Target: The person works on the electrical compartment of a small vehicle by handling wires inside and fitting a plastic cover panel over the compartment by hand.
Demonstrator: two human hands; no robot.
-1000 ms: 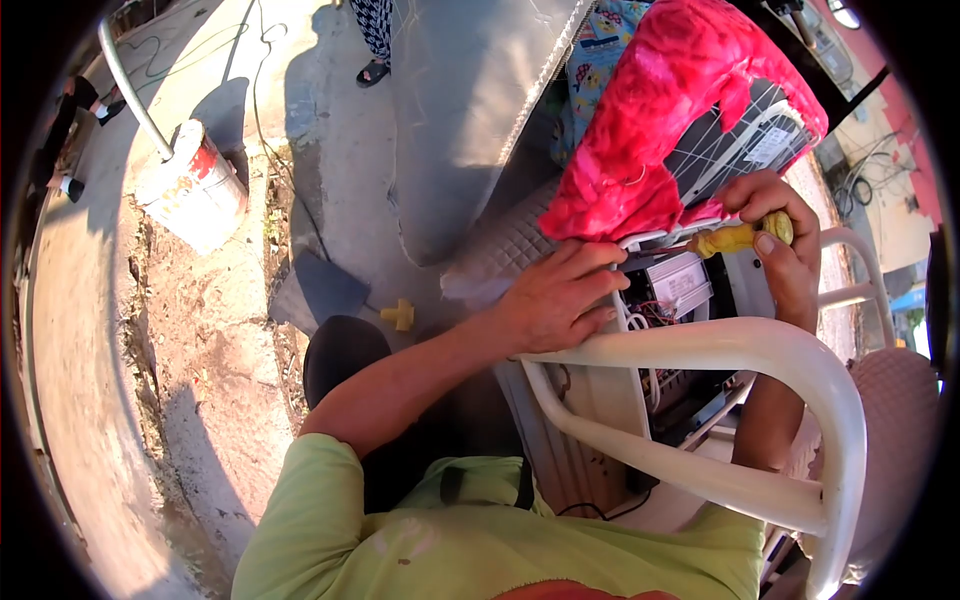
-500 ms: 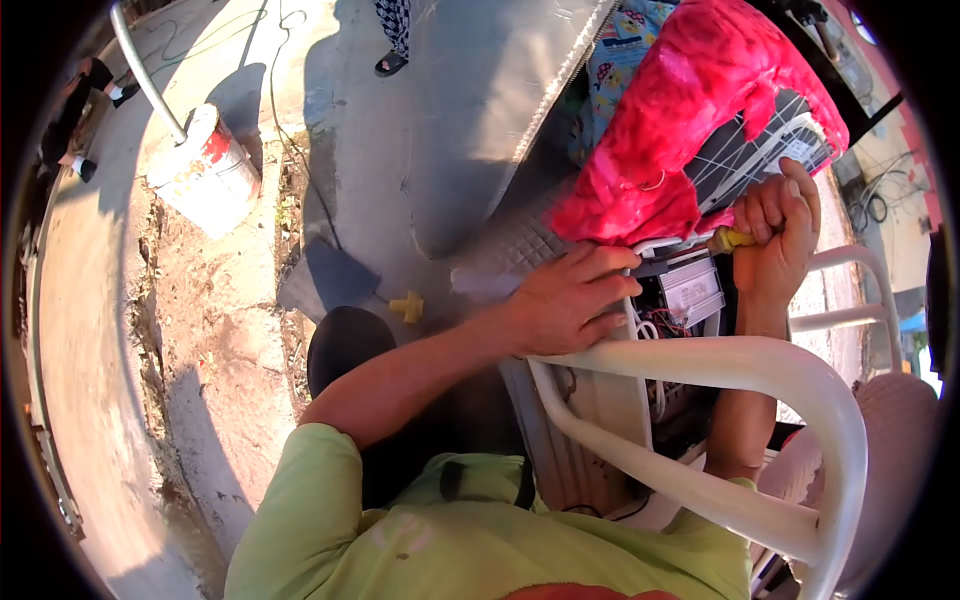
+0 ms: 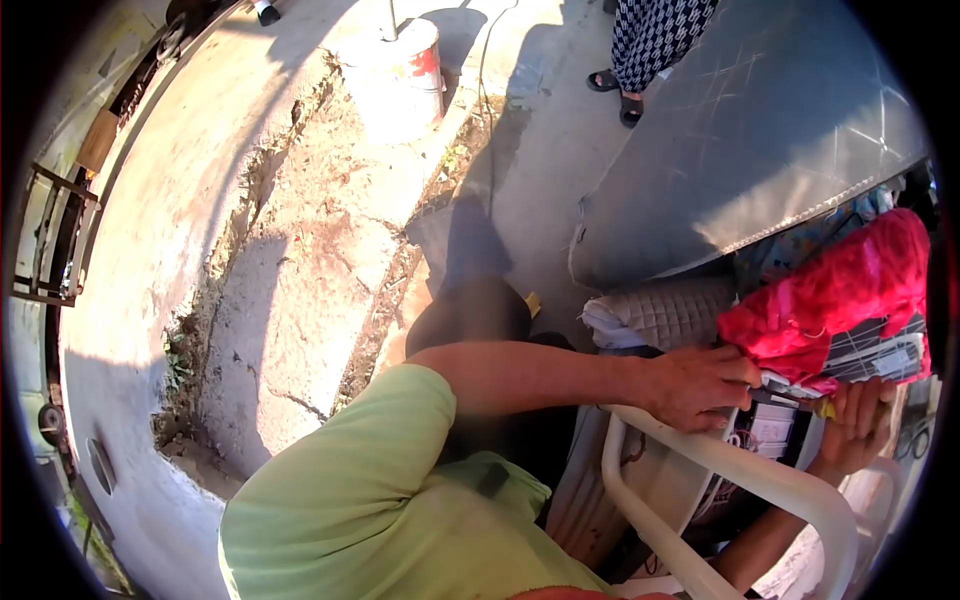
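Observation:
My left hand (image 3: 700, 388) lies at the upper end of the white metal rail (image 3: 770, 480), its fingers curled over the edge of the opened compartment. Whether those fingers pinch anything is hidden. To the right, my right hand (image 3: 858, 425) is closed around the yellow screwdriver handle (image 3: 826, 408), of which only a small part shows. Between and below the hands, a silver box (image 3: 771, 425) and wires sit inside the compartment. Red fabric (image 3: 840, 295) lies just above both hands, over a dark wire-covered panel.
A grey sheet (image 3: 740, 140) rises beyond the quilted pad (image 3: 665, 312). A person in patterned trousers (image 3: 655, 40) stands at the top. A white bucket (image 3: 395, 80) with a pole stands near broken concrete. A small yellow object (image 3: 533, 303) lies by my knee.
The view has swung left, so the hands and compartment appear farther right and lower. My right hand has turned around the screwdriver handle; my left hand stays at the compartment edge.

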